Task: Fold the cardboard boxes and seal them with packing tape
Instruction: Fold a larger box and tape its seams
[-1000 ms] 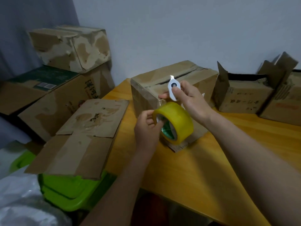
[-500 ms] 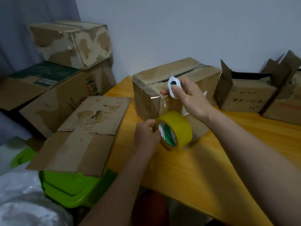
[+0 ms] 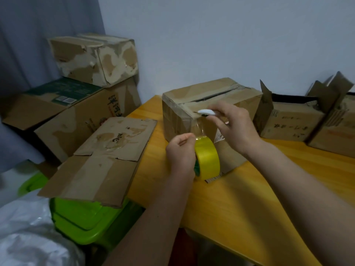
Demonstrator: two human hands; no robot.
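Observation:
A closed cardboard box [image 3: 226, 95] stands on the wooden table [image 3: 249, 198], its top flaps meeting at a dark slit. My left hand [image 3: 180, 152] grips a yellow tape roll [image 3: 208, 160] low in front of the box. A clear strip of tape [image 3: 200, 129] runs from the roll up the box's front face. My right hand [image 3: 232, 125] pinches a small white cutter [image 3: 206, 112] laid flat against the box's top front edge, right at the strip.
Two open boxes [image 3: 288, 121] [image 3: 338, 129] stand at the table's right back. A flattened box [image 3: 107, 158] lies over a green bin [image 3: 80, 219] on the left. Stacked boxes [image 3: 92, 58] stand behind it. White plastic [image 3: 28, 237] fills the lower left corner.
My left hand has drawn the roll down the box's front, pulling out the strip. My right hand turned the cutter from upright to flat and brought it to the top edge.

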